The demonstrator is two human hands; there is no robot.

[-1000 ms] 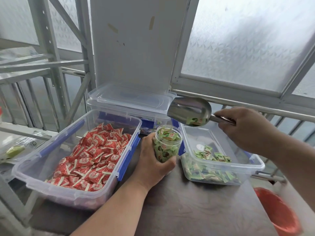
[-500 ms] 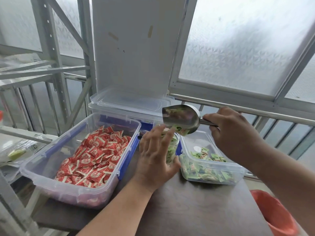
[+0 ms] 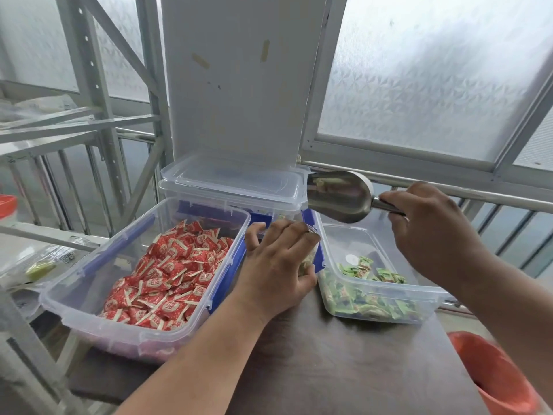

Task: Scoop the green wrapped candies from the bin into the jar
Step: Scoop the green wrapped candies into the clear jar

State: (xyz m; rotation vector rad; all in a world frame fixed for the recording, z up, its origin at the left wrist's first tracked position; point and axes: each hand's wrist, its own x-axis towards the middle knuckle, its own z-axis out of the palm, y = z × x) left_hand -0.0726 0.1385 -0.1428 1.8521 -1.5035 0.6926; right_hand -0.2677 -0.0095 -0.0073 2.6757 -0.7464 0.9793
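I take the jar (image 3: 308,257) as my landmark: it stands on the dark surface (image 3: 344,363), almost wholly hidden behind my left hand (image 3: 276,265). That hand lies over the jar's top and near side with the fingers (image 3: 294,232) close together and curled across its mouth, the thumb (image 3: 253,235) apart on the left; only a strip of clear wall with pale green wrappers shows past the fingers.

Just right of the jar sits the clear bin (image 3: 380,292), its floor partly covered by green wrapped candies (image 3: 371,272), heaped toward the near wall. Above the jar and a little right, my right hand (image 3: 434,232) is closed around the handle of a metal scoop (image 3: 338,196). The scoop is level, its open mouth pointing left, and something greenish shows inside near the lip, too blurred to tell.

Left of the jar is a larger clear bin (image 3: 89,283) with blue clips, full of red wrapped candies (image 3: 173,268). Behind the jar, two lidded containers (image 3: 233,187) are stacked against a white panel (image 3: 233,79). Far right of the jar, below the surface edge, is a red bucket (image 3: 493,375).
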